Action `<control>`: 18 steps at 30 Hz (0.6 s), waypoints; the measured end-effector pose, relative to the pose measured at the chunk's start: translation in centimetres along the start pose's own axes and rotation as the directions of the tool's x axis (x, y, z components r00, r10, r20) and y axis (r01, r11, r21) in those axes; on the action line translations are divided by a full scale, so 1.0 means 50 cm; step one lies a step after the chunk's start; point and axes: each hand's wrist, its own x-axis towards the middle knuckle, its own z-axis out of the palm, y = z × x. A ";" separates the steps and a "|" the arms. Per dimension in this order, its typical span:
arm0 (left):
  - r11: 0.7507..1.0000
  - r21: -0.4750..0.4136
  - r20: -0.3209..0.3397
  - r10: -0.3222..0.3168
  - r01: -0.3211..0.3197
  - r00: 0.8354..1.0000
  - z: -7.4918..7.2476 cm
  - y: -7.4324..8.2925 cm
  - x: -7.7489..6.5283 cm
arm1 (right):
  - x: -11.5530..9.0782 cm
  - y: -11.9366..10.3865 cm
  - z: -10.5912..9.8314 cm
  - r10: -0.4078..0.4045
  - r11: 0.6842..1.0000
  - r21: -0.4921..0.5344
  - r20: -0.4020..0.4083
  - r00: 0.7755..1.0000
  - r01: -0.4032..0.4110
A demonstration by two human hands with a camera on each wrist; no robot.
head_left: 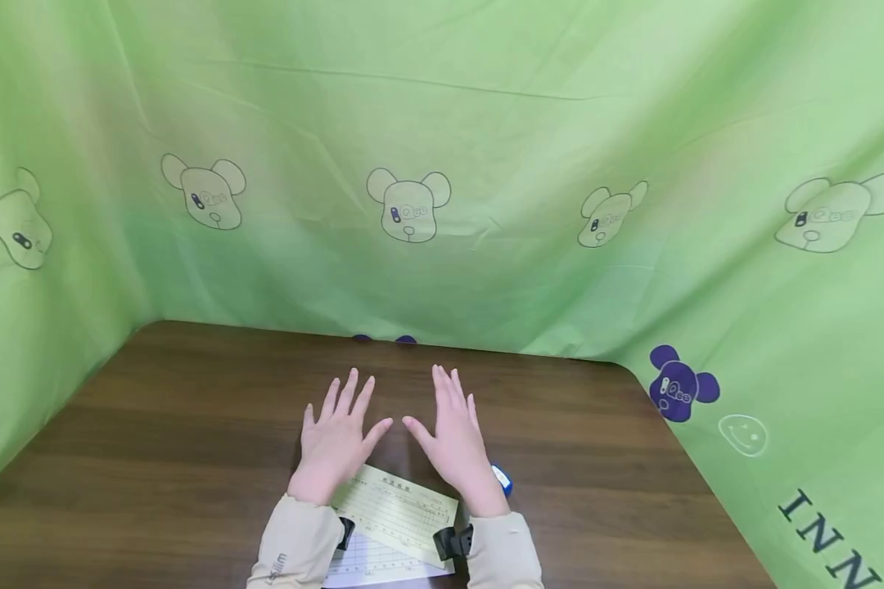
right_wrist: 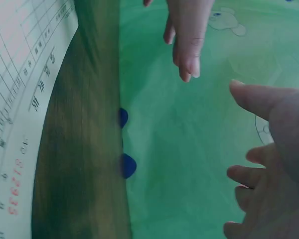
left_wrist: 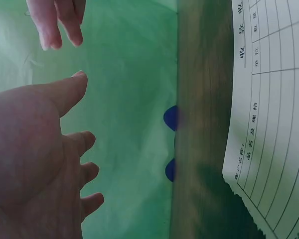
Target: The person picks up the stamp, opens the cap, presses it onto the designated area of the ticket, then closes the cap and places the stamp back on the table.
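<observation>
Both hands hover over the table with nothing in them. My left hand (head_left: 336,442) has its fingers spread, just above and left of a yellowish printed form sheet (head_left: 398,509). Fingers extended and thumb out toward the other hand, my right hand (head_left: 457,442) is beyond the sheet's right side. The yellowish sheet overlaps a white printed sheet (head_left: 372,563) nearer to me. In the left wrist view, the form (left_wrist: 274,109) shows ruled lines and a torn edge. The right wrist view shows red digits on the form (right_wrist: 20,174). A small blue and white object (head_left: 502,480) lies partly hidden behind my right wrist.
The brown wooden table (head_left: 155,458) has rounded far corners. Green curtain cloth (head_left: 486,123) with bear-head prints hangs along its back and both sides. Black straps with small cameras (head_left: 453,542) sit at the wrists over beige sleeves (head_left: 295,540).
</observation>
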 end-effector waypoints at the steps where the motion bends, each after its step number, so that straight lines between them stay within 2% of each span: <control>1: 1.000 -0.001 0.002 0.001 -0.001 1.000 -0.001 0.000 0.000 | -0.002 0.001 -0.004 0.002 0.999 0.040 -0.020 1.000 -0.001; 5: 1.000 -0.005 0.011 0.006 -0.006 1.000 -0.005 0.000 -0.001 | -0.012 0.008 -0.017 0.060 0.979 0.202 -0.144 0.988 -0.030; 7: 1.000 -0.007 0.014 0.007 -0.007 1.000 -0.007 0.001 -0.001 | -0.017 0.016 -0.022 0.125 0.960 0.274 -0.222 0.967 -0.061; 10: 1.000 -0.016 0.016 0.007 -0.007 1.000 -0.008 0.002 0.000 | -0.026 0.032 -0.028 0.219 0.932 0.349 -0.329 0.919 -0.097; 12: 1.000 -0.020 0.018 0.008 -0.007 1.000 -0.008 0.002 0.000 | -0.035 0.044 -0.032 0.271 0.916 0.383 -0.360 0.893 -0.123; 14: 1.000 -0.022 0.021 0.008 -0.007 1.000 -0.008 0.001 -0.001 | -0.045 0.056 -0.035 0.303 0.904 0.405 -0.376 0.876 -0.139; 18: 1.000 -0.020 0.021 0.010 -0.010 1.000 -0.005 -0.001 -0.003 | -0.067 0.075 -0.038 0.356 0.878 0.448 -0.383 0.852 -0.166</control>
